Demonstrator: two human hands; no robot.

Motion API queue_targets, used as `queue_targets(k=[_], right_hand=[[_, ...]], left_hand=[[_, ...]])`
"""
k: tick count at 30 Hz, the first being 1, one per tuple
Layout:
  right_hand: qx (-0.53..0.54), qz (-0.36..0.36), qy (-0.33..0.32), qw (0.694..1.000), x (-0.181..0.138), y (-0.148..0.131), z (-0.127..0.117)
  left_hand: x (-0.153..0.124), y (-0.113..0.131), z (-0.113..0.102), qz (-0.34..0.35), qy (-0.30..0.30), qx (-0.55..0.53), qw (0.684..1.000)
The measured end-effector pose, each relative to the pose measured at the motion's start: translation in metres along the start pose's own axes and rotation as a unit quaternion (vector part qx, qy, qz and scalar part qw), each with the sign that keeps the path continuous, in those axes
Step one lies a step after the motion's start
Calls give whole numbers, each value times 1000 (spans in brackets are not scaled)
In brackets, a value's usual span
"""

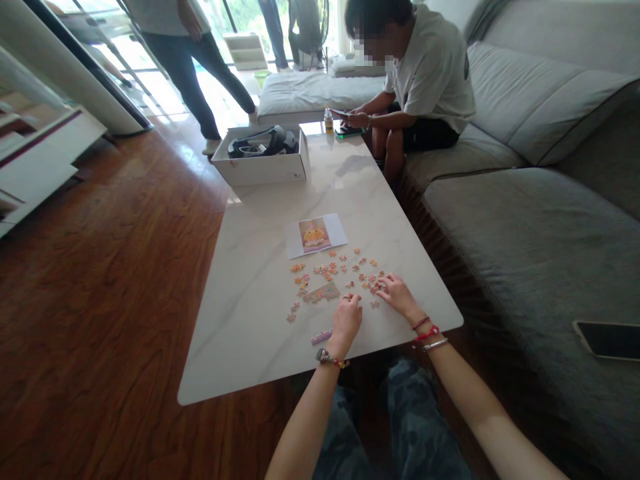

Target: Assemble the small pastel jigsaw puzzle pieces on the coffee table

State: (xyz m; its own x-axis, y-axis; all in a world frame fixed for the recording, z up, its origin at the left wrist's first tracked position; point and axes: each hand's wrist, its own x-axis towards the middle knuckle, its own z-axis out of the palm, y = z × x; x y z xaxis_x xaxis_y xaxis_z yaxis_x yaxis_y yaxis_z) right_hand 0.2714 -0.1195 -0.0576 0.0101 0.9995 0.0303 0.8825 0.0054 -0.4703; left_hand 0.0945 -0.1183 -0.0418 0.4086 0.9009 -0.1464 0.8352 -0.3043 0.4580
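Loose jigsaw puzzle pieces (343, 268) in pink, orange and yellow lie scattered over the near part of the white table. A small joined strip of puzzle (323, 292) sits just left of my left hand (347, 321). Its fingers are curled together close above the tabletop, and whatever they hold is too small to make out. My right hand (399, 295) reaches into the pieces at the right, fingers apart, with its fingertips at a cluster of puzzle pieces (373, 285). Beyond the pieces lies a paper sheet with a printed picture (314, 235) of a yellow figure.
A purple strip-shaped object (321, 337) lies near the front edge of the table (240, 347). At the far end are a white box (270, 170) with dark gear and a small bottle (329, 121). A person sits on the grey sofa (500, 200); others stand behind.
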Motion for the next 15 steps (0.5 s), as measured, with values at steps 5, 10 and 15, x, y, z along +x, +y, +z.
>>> queue_targets(k=[5,10,15], right_hand=[[-42,9,-18,999,8,-3,8],[-37,25,-10,999,8,2,8],[-33,31,-40,998,12,5,5]], left_hand=[[-1,-2,-2,-8,13,2,1000],[-4,-14,-9,-46,38,9,998],[-3,-20,-13,-80,51,14,995]])
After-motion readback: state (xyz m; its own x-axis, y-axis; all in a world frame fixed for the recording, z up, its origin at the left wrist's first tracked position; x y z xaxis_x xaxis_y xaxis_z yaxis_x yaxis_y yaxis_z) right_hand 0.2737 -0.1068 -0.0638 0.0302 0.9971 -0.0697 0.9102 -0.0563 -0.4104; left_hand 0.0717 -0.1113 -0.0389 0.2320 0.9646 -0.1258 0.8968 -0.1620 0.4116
